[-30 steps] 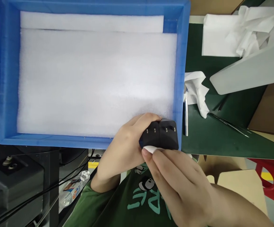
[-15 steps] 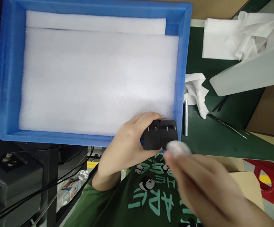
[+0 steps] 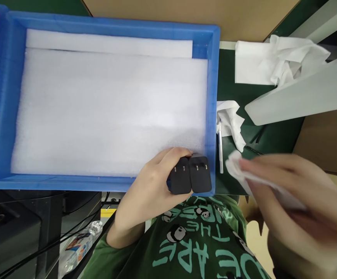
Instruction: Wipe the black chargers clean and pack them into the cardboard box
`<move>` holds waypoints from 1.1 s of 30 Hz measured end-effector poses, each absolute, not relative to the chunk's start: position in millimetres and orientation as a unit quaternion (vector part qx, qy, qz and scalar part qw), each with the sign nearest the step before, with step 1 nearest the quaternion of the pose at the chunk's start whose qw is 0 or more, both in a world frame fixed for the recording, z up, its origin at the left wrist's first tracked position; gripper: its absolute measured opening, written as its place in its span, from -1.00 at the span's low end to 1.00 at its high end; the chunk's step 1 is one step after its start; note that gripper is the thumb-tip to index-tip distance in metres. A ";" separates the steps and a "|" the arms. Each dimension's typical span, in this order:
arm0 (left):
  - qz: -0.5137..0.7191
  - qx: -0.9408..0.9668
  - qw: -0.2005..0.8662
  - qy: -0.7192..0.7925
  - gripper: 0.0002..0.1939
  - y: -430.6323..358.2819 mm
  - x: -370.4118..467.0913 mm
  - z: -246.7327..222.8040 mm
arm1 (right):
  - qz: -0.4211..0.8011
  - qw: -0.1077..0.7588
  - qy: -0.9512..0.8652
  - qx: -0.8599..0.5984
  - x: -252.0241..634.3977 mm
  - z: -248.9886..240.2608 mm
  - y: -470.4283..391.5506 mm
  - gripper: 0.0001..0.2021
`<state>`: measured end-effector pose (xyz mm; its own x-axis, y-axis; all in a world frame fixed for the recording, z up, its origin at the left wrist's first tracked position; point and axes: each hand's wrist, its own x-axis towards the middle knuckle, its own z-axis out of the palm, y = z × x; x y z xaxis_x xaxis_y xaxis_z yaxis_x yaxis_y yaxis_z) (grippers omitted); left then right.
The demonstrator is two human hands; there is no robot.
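My left hand [image 3: 153,184] is closed around two black power adapters [image 3: 190,176] held side by side, their metal prongs facing up. They sit over the front right corner of a blue tray [image 3: 212,116]. Off to the right, my right hand [image 3: 296,201] is blurred by motion, its fingers pinching a white wiping cloth [image 3: 238,166]. The cloth is apart from the adapters.
White foam sheets [image 3: 113,112] lie in the tray. Along its right side are a crumpled white cloth [image 3: 231,120] and a silver pen-like tool [image 3: 220,151]. More white cloths [image 3: 255,64] lie further back. A plastic bottle [image 3: 79,248] lies at lower left.
My right hand has drawn away to the right from the adapters with the cloth. My left hand still holds both adapters over the tray corner. The view has shifted slightly.
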<state>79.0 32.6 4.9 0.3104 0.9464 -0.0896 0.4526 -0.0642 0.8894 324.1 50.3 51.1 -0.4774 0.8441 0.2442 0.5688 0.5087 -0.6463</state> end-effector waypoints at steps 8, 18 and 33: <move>0.293 0.681 0.433 0.513 -0.47 33.4 81.8 4.5 | 0.366 0.258 -0.842 -0.300 295.3 26.7 93.5 -0.61; 0.275 0.677 0.447 0.516 -0.52 34.3 79.3 7.3 | 0.497 0.229 -0.803 -0.234 288.4 21.0 121.8 -0.66; 0.259 0.690 0.441 0.512 -0.48 36.6 78.1 7.0 | 0.341 0.300 -0.847 -0.276 298.7 27.6 122.6 -0.63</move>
